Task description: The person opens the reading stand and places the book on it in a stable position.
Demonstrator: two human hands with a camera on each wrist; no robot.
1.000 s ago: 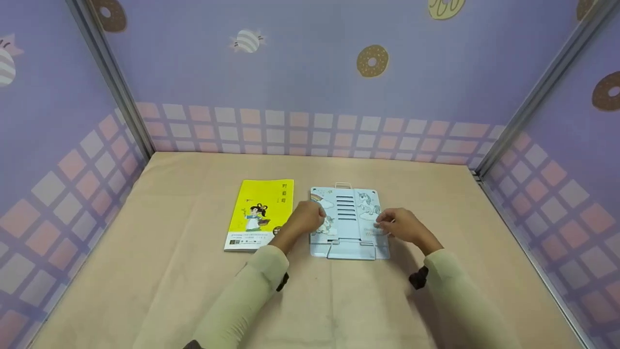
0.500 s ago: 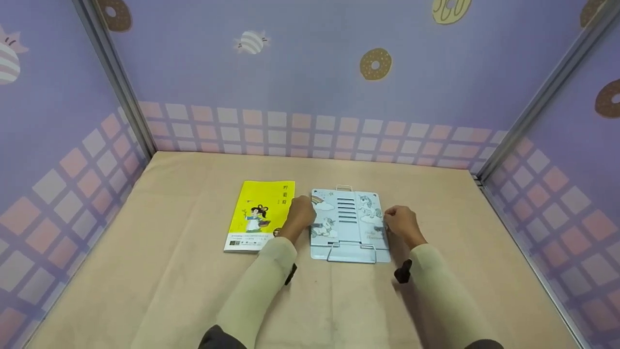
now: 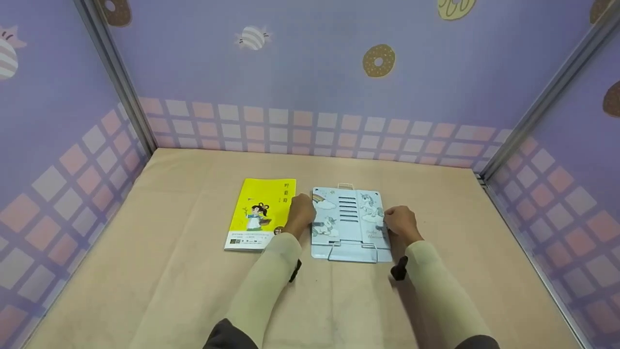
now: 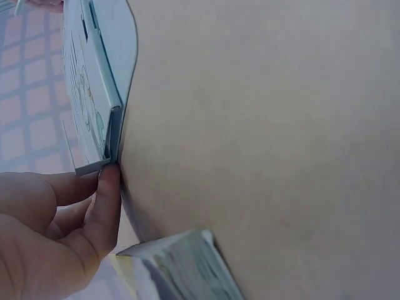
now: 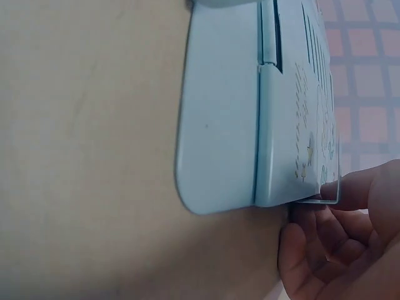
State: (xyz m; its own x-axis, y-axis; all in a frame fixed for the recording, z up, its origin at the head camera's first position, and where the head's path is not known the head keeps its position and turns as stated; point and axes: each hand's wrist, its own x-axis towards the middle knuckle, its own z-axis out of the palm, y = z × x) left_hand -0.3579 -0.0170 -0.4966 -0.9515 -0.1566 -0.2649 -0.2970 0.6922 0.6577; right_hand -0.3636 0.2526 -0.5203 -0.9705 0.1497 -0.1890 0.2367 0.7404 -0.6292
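Observation:
A pale blue book stand [image 3: 348, 232] printed with unicorns and a rainbow lies folded down on the cloth. At its left edge my left hand [image 3: 301, 212] pinches the stand's side between thumb and fingers; a thin bent side piece [image 4: 92, 167] shows at the fingertips in the left wrist view. My right hand [image 3: 401, 222] holds the opposite edge with curled fingers, by another thin bent side piece [image 5: 322, 201]. A wire page holder [image 3: 368, 252] stands out at the stand's front. Left of it lies a yellow book [image 3: 261, 198], partly covered by my left hand.
The table [image 3: 164, 281] wears a beige cloth. Purple panels [image 3: 310, 63] with doughnut and candy prints close off the back and both sides, joined by grey metal posts [image 3: 116, 77].
Both hands have moved outward from over the stand's face to its left and right edges. In the last half second they have stayed nearly still. The stand and book keep their places.

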